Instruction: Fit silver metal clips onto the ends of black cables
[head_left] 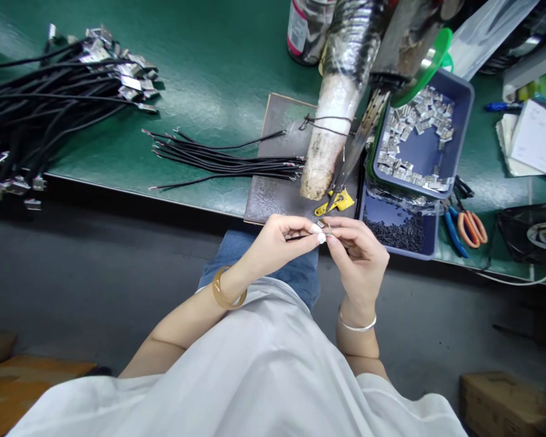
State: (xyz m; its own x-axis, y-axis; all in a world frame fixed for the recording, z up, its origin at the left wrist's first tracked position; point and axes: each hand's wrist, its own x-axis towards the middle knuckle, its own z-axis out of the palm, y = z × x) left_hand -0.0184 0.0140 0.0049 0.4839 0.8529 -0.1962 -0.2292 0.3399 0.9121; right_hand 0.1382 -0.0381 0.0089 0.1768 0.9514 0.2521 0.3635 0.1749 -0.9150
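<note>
My left hand [282,238], with white coverings on the thumb and a fingertip, is closed in a pinch in front of the table edge. A thin black cable [296,237] seems to run between its thumb and fingers, mostly hidden. Meeting it fingertip to fingertip, my right hand [358,247] pinches a small metal connector [328,233], whose details are too small to make out. Just beyond the fingers, a yellow metal-tipped part [339,201] lies under the pointed tip of a soldering-iron-like tool [352,155]. Several black cables [227,162] with stripped ends lie on a dark board [266,197].
A blue bin [464,121] holds metal connector shells; a lower bin [430,233] holds small black pieces. Orange-handled pliers [472,228] lie to their right. A wrapped white tube [330,121] hangs over the board. Finished-looking cables [68,91] pile up at left.
</note>
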